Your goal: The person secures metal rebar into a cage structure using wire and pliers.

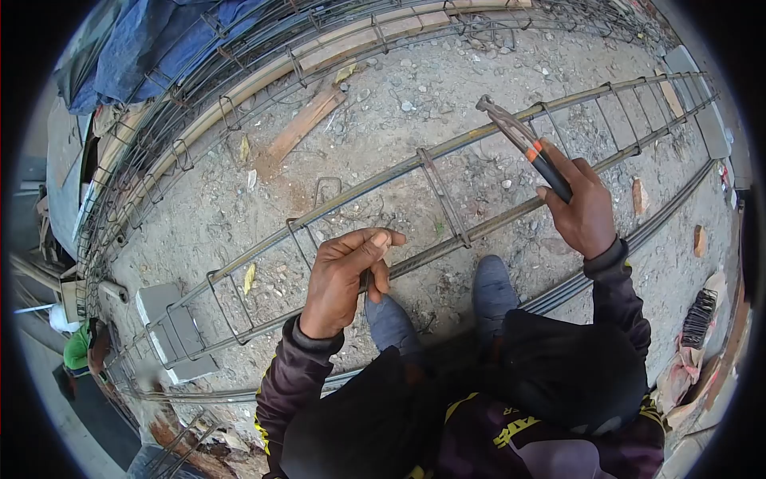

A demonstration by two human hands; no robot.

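A long cage of steel bars (503,217) with square stirrups runs across the view, its ends on grey blocks. My right hand (581,203) is closed round black and orange pincers (524,144), whose jaws point up and left over the far bar. Above the near bar, left of the middle stirrups (444,197), is my left hand (351,275). Its thumb and fingers are pressed together, and whatever may be between them is too small to make out.
Grey blocks (171,331) support the cage at left and right. More cages and a blue tarp (144,64) are at the upper left. A wood piece (307,124) lies on the gravel. Loose bars run near my shoes (492,291). A person in green (77,351) is at the far left.
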